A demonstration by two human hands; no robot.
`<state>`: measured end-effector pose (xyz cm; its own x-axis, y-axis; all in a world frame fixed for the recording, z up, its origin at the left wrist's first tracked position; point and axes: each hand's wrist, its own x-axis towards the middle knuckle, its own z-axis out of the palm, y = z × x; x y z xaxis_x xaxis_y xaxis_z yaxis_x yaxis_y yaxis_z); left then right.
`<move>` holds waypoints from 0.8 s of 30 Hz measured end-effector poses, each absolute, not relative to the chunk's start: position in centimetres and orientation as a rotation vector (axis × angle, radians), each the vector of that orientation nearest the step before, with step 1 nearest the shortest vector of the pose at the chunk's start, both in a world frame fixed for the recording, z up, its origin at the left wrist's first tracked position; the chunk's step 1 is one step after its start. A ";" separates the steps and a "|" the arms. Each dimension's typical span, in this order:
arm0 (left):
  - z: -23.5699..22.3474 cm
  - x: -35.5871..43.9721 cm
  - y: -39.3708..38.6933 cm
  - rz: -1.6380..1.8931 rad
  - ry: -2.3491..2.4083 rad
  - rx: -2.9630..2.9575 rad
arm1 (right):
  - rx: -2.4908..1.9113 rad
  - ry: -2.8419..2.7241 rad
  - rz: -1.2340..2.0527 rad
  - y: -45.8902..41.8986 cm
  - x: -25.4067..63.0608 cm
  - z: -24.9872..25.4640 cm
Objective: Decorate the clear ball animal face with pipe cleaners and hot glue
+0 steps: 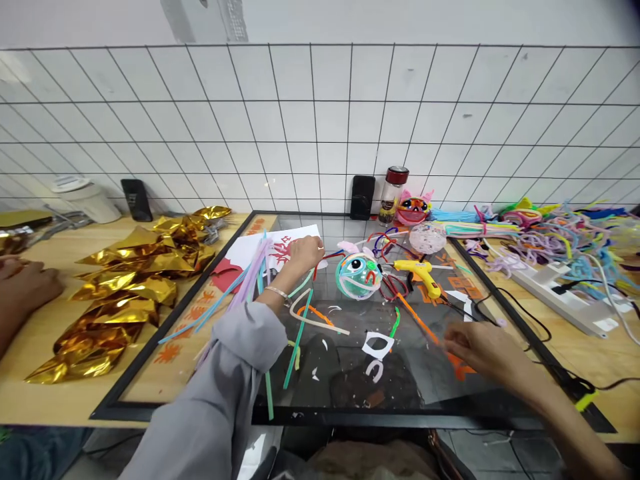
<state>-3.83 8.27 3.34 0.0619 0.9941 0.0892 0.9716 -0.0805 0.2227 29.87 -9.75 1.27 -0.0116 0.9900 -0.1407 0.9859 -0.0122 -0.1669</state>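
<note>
My left hand (306,257) is closed over the far middle of the glass-topped board, fingertips down. A dark red pipe cleaner (333,255) runs beside its fingers, but what they grip is hidden. At the right, my right hand (473,347) has its fingers curled together at the lower end of an orange pipe cleaner (417,319). Between the hands sits a teal ball (358,277) wrapped in strands, with a googly-looking eye and pink ears. A yellow glue gun (421,273) lies to its right. Lilac and blue pipe cleaners (247,277) lie beside my left forearm.
Gold foil (125,287) covers the left table, near another person's hand (30,287). A power strip (565,300) and tangled pipe cleaners (545,233) lie right. A jar (393,195) and phone (363,197) stand by the wall. Cut paper (379,345) lies in front.
</note>
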 end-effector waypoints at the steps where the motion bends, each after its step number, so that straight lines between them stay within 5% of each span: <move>1: 2.9 -3.7 8.7 0.315 2.040 2.218 | -2.212 -2.215 0.341 -10.0 30.4 1.3; 10: 3.1 -3.5 11.0 0.432 2.000 2.254 | -2.295 -2.001 -0.052 -2.0 29.3 1.6; 17: 7.1 -1.7 11.7 0.721 1.565 2.219 | -2.429 -1.936 0.121 2.2 29.0 -0.9; 24: 7.2 3.4 12.7 0.331 0.968 2.379 | -2.280 -1.903 0.148 1.9 30.1 -1.0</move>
